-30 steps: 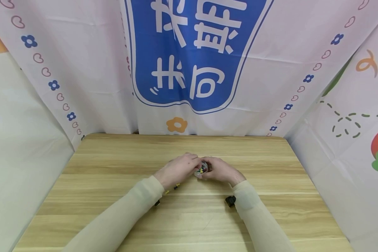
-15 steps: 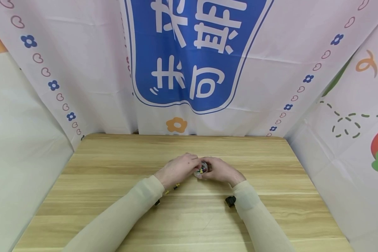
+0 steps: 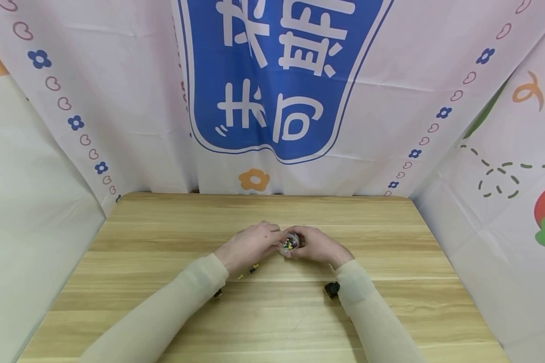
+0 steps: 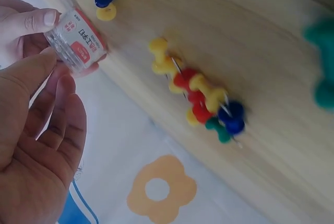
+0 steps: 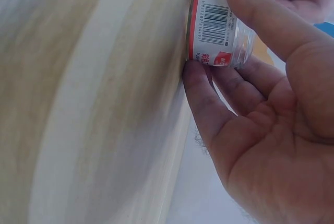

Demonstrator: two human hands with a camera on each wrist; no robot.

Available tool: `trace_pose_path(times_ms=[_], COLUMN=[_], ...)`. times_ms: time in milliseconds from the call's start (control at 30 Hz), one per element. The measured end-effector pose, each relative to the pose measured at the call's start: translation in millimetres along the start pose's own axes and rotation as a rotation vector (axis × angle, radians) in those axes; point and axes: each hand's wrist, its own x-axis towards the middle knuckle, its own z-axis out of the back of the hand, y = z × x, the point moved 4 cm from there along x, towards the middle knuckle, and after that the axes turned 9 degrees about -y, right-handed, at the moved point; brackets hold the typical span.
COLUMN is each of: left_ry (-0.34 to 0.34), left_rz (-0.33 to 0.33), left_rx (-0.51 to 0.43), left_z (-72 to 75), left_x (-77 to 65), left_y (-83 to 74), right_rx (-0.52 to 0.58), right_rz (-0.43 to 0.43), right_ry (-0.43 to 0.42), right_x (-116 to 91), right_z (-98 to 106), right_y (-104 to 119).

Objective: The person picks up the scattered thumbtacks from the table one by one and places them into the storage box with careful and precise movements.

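Your right hand (image 5: 276, 125) grips a clear, round jar (image 4: 75, 41) with a red-and-white label (image 5: 211, 25), toward the grained wooden surface's (image 3: 163, 227) far edge; coloured pins (image 3: 290, 244) lie inside. Your left hand (image 3: 251, 245) bends its fingers at the jar's mouth; whether they pinch anything, I cannot tell. Waisted loose pins (image 4: 198, 96) with metal points lie nearby.

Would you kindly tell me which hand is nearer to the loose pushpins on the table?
Left. The left hand is close by the loose pushpins; the right hand is farther off, to their right, holding the jar.
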Motion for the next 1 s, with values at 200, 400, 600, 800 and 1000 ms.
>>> trace_pose_path(times_ms=[200, 400, 600, 800, 1000], left_ry=[0.046, 0.085, 0.128, 0.176, 0.201], left_rz=[0.009, -0.016, -0.046, -0.085, -0.094], left_rx=[0.011, 0.063, 0.095, 0.127, 0.103], left_z=[10.3, 12.7, 11.3, 11.7, 12.8], left_x=[-11.7, -20.4, -28.8, -33.4, -37.9], left_y=[1.1, 3.3, 5.3, 4.5, 3.0], right_rx=[-0.003, -0.004, 0.004, 0.005, 0.003], right_rz=[0.022, 0.014, 0.013, 0.02, 0.027], right_ry=[-0.002, -0.003, -0.001, 0.001, 0.005], right_x=[0.6, 0.7, 1.6, 1.2, 1.9], right_z=[0.7, 1.3, -0.1, 0.7, 0.0], right_y=[0.6, -0.6, -1.1, -0.1, -0.7])
